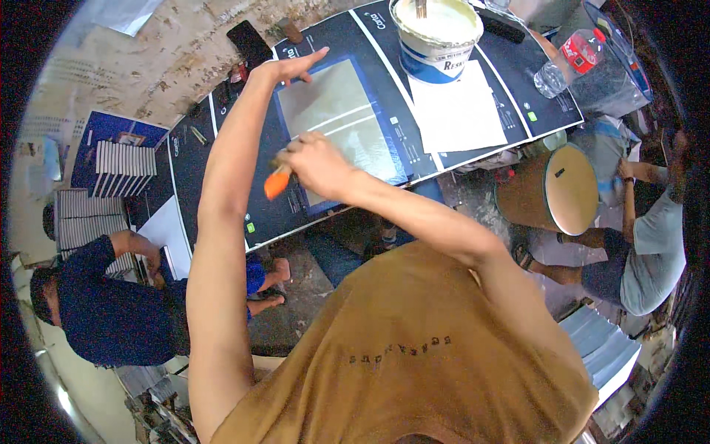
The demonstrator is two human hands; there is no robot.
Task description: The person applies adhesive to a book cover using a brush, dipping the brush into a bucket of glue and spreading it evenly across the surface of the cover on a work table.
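Note:
My left hand (290, 68) is stretched over the far left corner of a blue-edged cover sheet (395, 148), fingers extended and holding nothing. On that sheet lie greyish panels (314, 96) with two pale strips across the middle; the lower panel has a wet-looking shine. My right hand (318, 166) is closed around what looks like a brush with an orange handle (277, 183), over the sheet's near left part. The handle's wide end points toward me; the bristle end is hidden by the hand.
A bucket of cream-coloured paste (436, 52) stands at the back, partly over white paper (458, 115). A plastic bottle (566, 66) is to its right. A dark phone (249, 43) lies at the far edge. Co-workers sit left (111, 311) and right (654, 251). Book stacks (126, 166) stand left.

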